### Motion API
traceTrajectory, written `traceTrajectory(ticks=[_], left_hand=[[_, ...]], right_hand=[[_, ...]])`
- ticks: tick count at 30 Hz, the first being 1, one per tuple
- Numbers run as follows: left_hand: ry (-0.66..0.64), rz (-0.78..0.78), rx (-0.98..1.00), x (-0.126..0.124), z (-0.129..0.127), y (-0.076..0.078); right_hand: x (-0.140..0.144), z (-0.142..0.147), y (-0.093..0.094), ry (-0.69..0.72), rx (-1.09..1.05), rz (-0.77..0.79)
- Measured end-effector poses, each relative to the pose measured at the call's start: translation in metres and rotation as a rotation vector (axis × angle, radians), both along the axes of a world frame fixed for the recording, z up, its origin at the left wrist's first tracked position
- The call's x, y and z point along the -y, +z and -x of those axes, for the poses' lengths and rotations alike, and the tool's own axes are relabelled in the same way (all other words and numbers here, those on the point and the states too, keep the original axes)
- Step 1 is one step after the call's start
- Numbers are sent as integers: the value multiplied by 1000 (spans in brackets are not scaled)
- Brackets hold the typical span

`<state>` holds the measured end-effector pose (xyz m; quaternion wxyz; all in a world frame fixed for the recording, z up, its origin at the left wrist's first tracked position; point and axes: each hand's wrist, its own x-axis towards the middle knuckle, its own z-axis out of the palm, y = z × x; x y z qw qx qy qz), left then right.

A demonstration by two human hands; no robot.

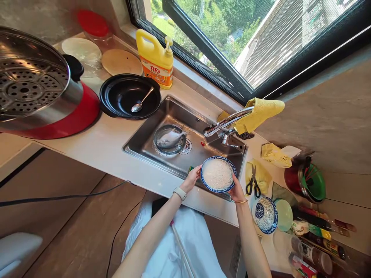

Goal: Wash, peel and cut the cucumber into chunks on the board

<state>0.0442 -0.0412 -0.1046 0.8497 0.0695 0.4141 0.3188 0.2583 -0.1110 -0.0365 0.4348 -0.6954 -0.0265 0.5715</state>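
Clearly ceramic, the blue-rimmed bowl [218, 174] of rice and cloudy water hangs over the near edge of the sink [150, 135], below the faucet [226, 123]. Left hand [193, 178] and right hand [236, 190] clasp opposite rims; probably heavy, wet, slippery, breakable, so rim-and-underside support suits best.

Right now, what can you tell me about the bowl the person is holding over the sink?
The bowl is round, with a blue patterned rim, and looks like glazed ceramic. It is filled with something white and grainy, likely rice in cloudy water. It sits nearly level above the front edge of the steel sink, just below the tap. The left hand grips its left edge and the right hand holds its lower right edge.
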Motion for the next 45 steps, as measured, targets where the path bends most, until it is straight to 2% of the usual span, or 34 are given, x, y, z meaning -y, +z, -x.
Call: traceTrajectory(ticks=[14, 17, 18, 20, 24, 26, 28, 32, 38, 45], left_hand=[[-51, -69, -24, 2, -1, -9], [-82, -140, -133, 3, -3, -11], [-97, -211, -217, 3, -4, -11], [-160, -449, -445, 2, -3, -10], [-405, -1005, -877, -1, 1, -1], [-491, -1182, -997, -4, 2, 4], [-534, -1289, -1067, -9, -1, 6], [-563, -1350, -1133, -15, -9, 5], [-558, -1337, -1194, -13, -17, -1], [-559, -1351, -1211, -11, -19, 0]], right_hand=[[-4, 0, 3, 10, -12, 15], [-5, -1, 3, 16, -11, 2], [-5, -1, 3, 16, -10, -4], [-6, -2, 3, 9, -5, -5], [-7, -5, 4, -3, 4, 13], [-7, -7, 4, -1, -3, 14], [-7, -8, 4, 8, -12, 9], [-7, -8, 6, 24, -22, 0], [-8, -6, 11, 36, 5, 4], [-8, -7, 13, 41, -2, -5]])
